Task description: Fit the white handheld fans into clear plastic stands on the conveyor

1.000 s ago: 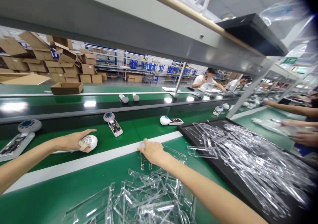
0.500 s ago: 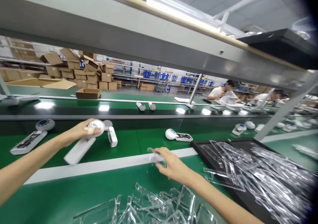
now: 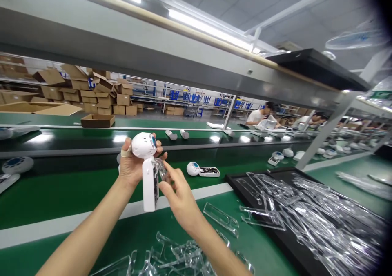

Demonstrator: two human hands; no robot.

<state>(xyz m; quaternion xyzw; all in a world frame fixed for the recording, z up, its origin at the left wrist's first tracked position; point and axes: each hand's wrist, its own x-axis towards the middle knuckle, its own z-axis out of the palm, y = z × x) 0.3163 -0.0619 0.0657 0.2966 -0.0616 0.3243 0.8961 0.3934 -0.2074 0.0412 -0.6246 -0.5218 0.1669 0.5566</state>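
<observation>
My left hand [image 3: 131, 169] grips a white round-headed device [image 3: 149, 188] by its head, which has a blue patch on one side. The device's body hangs down upright, its open side with dark inner parts turned to the right. Between the fingers of my right hand [image 3: 182, 196] is a transparent plastic frame [image 3: 161, 170], held at the open side near the neck; whether it is seated there I cannot tell. Below my hands lies a heap of similar transparent frames [image 3: 180, 251], and a single frame [image 3: 221, 219] lies to the right of my right wrist.
A black tray [image 3: 260, 231] piled with transparent frames stands on the right. Another device [image 3: 193, 169] lies open on the green conveyor, and one more device [image 3: 17, 165] lies at the far left. A slanted metal post [image 3: 324, 129] and an overhead beam [image 3: 183, 65] frame the bench. People sit at the far right.
My left hand has brought the device rightward and turned it upright, open side to the right. My right hand has carried the transparent frame leftward and up to the device. The view has shifted right.
</observation>
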